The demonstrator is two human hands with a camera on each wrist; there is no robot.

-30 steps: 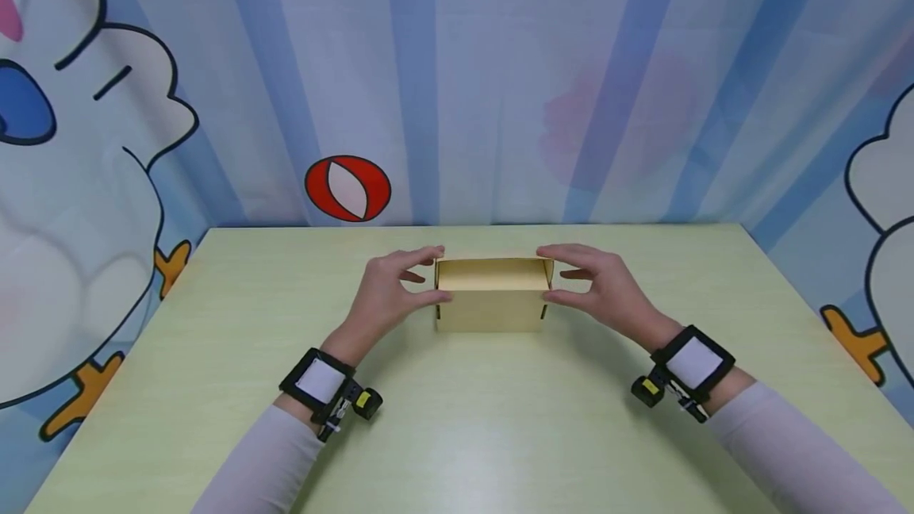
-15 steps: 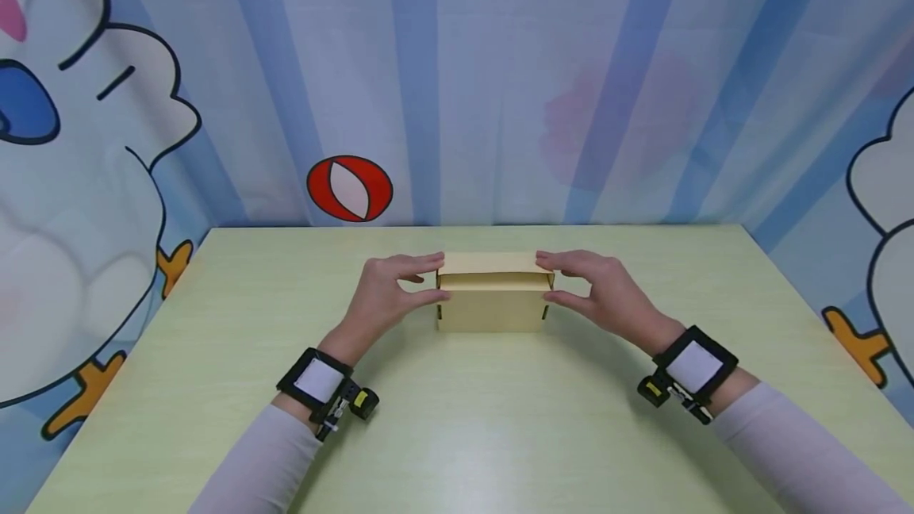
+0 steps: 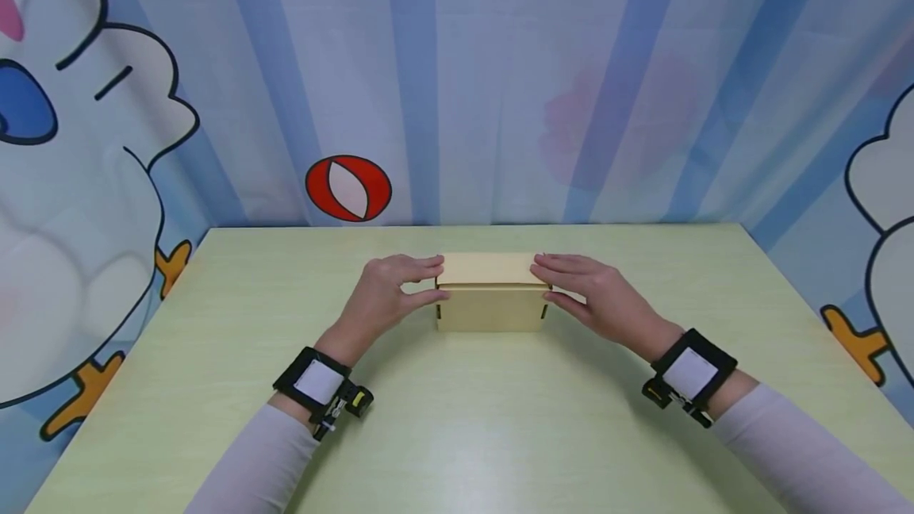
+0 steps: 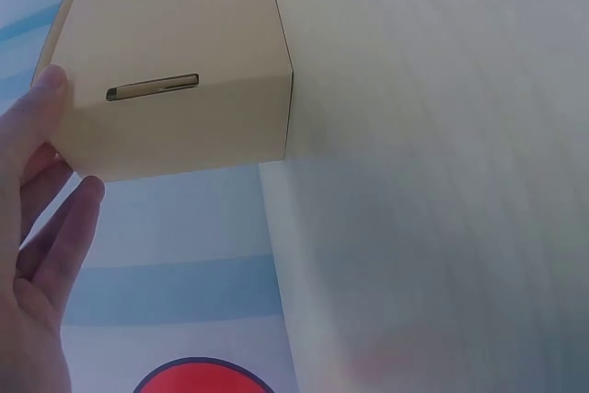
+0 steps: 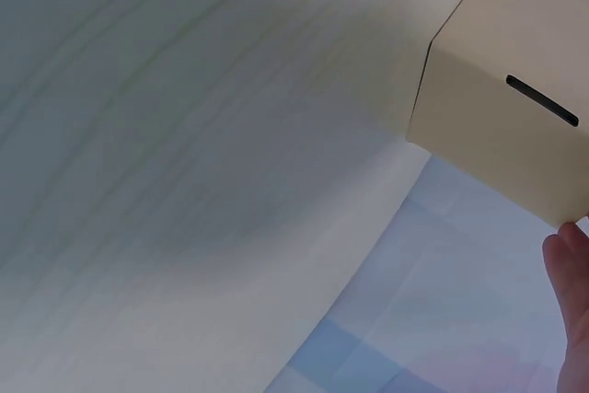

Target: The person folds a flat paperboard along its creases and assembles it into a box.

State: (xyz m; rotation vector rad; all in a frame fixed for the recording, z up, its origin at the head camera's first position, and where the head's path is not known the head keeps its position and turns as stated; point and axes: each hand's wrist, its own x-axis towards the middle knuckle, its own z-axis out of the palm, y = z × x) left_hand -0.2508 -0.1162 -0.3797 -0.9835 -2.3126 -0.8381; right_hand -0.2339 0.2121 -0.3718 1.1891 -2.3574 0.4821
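Note:
A small tan cardboard box (image 3: 491, 312) stands upright near the middle of the table. Its lid (image 3: 489, 268) lies folded forward over the top, its front edge right at the front wall, with a thin dark line between. My left hand (image 3: 389, 284) grips the left end, thumb at the front top corner and fingers on the lid's side. At the other end my right hand (image 3: 600, 292) holds the box likewise, fingertips over the lid's right edge. Narrow slots show in the box ends, one (image 4: 152, 86) in the left wrist view, another (image 5: 543, 100) in the right.
The pale wood-grain table (image 3: 485, 435) ends at a back edge a little beyond the box. Behind it hangs a blue striped curtain (image 3: 493, 86) with cartoon prints. A strapped camera band sits on each wrist.
The lid has swung forward and down from upright over the box's opening, hiding the inside. Both hands' fingers have come down with it, while the box has stayed in place.

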